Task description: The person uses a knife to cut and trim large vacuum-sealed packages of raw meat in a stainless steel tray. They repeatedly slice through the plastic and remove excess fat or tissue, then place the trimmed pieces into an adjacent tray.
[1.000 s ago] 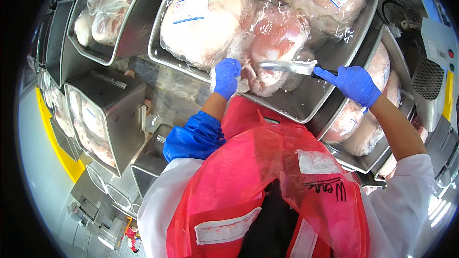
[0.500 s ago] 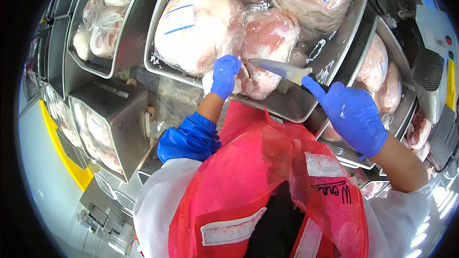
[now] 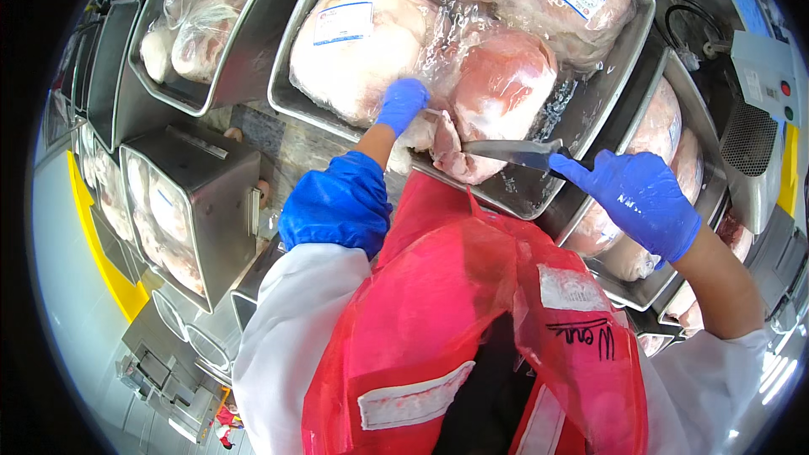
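while we lean over a steel tub at the top centre of the frame, our right hand has its fingers wrapped around the handle of a knife, the blade pointing left, its tip at the lower end of a reddish cut of meat inside the tub. our left hand, fingers curled in, is at the lower right edge of a pale wrapped cut; we cannot tell what they grip.
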Motion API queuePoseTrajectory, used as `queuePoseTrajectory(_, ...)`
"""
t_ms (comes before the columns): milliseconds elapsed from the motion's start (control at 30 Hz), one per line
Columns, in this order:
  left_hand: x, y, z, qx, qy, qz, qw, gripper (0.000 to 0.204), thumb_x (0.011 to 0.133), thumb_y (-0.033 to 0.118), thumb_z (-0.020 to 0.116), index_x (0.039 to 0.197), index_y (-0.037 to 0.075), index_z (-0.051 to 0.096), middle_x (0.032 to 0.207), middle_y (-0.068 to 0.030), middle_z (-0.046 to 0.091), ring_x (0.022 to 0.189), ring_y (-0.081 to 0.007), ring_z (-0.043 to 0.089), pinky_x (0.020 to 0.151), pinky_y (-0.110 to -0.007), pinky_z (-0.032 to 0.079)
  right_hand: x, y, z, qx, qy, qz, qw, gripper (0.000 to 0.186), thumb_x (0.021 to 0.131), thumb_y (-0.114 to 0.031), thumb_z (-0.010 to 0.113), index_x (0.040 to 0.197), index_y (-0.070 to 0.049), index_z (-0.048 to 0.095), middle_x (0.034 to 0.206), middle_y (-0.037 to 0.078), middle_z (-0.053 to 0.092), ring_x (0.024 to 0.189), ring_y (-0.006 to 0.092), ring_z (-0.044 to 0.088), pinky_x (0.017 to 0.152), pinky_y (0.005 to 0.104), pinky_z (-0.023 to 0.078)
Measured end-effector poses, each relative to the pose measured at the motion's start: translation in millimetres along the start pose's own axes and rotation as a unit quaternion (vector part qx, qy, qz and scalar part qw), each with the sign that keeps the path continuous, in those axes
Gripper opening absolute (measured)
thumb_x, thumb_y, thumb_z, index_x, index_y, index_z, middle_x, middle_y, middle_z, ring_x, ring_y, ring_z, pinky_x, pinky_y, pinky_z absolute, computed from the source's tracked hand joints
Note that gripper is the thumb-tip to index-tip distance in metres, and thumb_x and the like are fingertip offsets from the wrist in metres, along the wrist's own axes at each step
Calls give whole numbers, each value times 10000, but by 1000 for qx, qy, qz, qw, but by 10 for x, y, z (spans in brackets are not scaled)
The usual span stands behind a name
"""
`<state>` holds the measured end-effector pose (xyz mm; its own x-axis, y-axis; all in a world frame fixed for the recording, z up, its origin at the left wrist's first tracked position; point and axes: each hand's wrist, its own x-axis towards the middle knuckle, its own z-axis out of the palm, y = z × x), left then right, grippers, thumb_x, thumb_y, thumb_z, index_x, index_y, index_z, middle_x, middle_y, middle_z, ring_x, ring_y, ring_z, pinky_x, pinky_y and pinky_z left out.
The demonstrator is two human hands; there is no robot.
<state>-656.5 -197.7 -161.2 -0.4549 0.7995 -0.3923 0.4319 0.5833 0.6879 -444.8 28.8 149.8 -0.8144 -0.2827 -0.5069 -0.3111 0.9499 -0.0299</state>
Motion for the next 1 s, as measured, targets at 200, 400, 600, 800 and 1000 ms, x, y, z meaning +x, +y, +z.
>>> queuePoseTrajectory(200, -335, 193, 213, 152, -20, 145, 978, 227, 789, 249, 536, 756, 54, 648, 771, -166, 633, 683, -312, 612, 631, -437, 477, -237, -51, 383, 42, -45, 87, 994, 385, 830, -106, 495, 1205, -192, 523, 680, 85, 526, 575, 242, 573, 476, 363, 438)
queuePoseTrajectory(400, -550, 879, -163, -100, -63, -113, 987, 172, 773, 114, 525, 895, 42, 623, 842, -117, 616, 757, -255, 594, 697, -354, 476, -768, 78, 677, 26, -83, 212, 973, 595, 766, -17, 519, 1305, -261, 451, 706, 94, 532, 601, 246, 583, 528, 366, 459)
queuePoseTrajectory(600, -577, 688, -109, -104, 130, 134, 977, 349, 703, 41, 557, 1050, 5, 550, 1076, -148, 509, 942, -250, 546, 794, -338, 462, -902, 271, 95, 48, 15, 305, 951, 680, 707, -37, 628, 1306, -314, 462, 752, 121, 548, 665, 275, 577, 607, 379, 469)
queuePoseTrajectory(800, -403, 356, 429, 149, -37, 194, 969, 456, 695, 153, 581, 1121, 12, 492, 1207, -177, 439, 1089, -323, 467, 916, -442, 374, -738, -16, 50, 178, 76, 360, 912, 648, 715, -68, 656, 1290, -309, 480, 791, 133, 565, 730, 306, 587, 673, 387, 478)
queuePoseTrajectory(1000, -477, 434, 470, 273, -7, 199, 941, 311, 741, 174, 538, 1008, 17, 561, 1156, -165, 518, 1081, -317, 488, 870, -445, 400, -703, -506, 460, 299, 79, 401, 862, 608, 710, -110, 681, 1269, -270, 503, 838, 148, 596, 769, 329, 599, 692, 405, 481)
